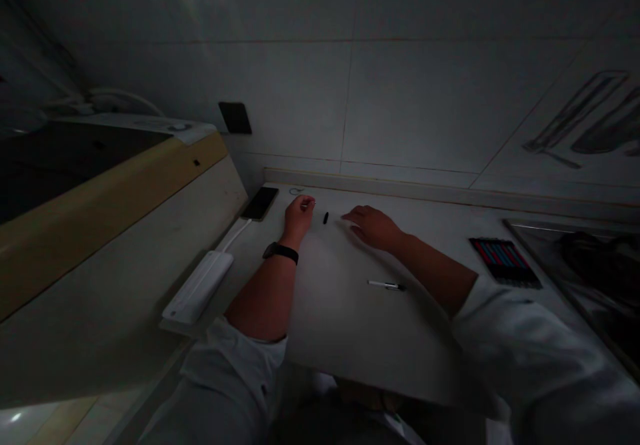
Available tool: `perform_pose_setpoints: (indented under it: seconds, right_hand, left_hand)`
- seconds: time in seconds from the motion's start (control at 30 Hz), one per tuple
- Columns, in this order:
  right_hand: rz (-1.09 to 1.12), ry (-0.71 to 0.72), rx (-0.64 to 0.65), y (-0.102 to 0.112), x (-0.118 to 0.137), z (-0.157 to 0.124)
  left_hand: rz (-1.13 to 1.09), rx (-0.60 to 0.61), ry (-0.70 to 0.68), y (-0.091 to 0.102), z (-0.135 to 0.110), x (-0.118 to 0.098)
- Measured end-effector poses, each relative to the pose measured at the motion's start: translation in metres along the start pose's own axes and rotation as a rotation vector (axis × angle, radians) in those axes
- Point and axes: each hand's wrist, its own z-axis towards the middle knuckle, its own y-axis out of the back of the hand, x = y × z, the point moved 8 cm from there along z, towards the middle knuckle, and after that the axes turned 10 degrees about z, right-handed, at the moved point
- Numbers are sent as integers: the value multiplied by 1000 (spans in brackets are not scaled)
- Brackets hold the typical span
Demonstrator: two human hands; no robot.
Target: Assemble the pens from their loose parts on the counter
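Note:
My left hand (299, 214), with a dark watch on the wrist, is closed in a pinch over the white tabletop (330, 312). A small pale tip shows at its fingertips; what it belongs to I cannot make out. A short black piece, perhaps a pen cap (325, 218), lies between my two hands. To the right of it, my right hand (373, 227) hovers or rests low with its fingers stretched toward the black piece, apart from it and holding nothing visible. Nearer to me, under my right forearm, lies a white and black pen (386, 286).
A phone (261, 203) lies at the left edge, by a white power strip (197, 286) with a cable. At the back is a small ring-like loop (296, 191). A set of red and blue pens (505, 262) lies right, beside a metal-rimmed basin (530, 232). Tiled wall behind.

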Motion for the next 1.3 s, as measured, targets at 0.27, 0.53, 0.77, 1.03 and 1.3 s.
perform_pose_setpoints:
  seconds: [0.27, 0.53, 0.77, 1.03, 1.3]
  right_hand:
    - [-209, 130, 112, -43, 23, 84]
    - [-111, 32, 45, -22, 19, 54]
    - [204, -161, -163, 24, -1, -44]
    - [439, -256, -328, 18, -30, -103]
    - [444, -240, -302, 3, -36, -107]
  left_hand:
    - [-350, 26, 314, -3, -2, 25]
    - [-608, 37, 470, 1, 0, 32]
    - [-3, 162, -163, 5, -21, -67]
    - [396, 363, -867, -30, -96, -171]
    - [253, 356, -781, -49, -108, -147]
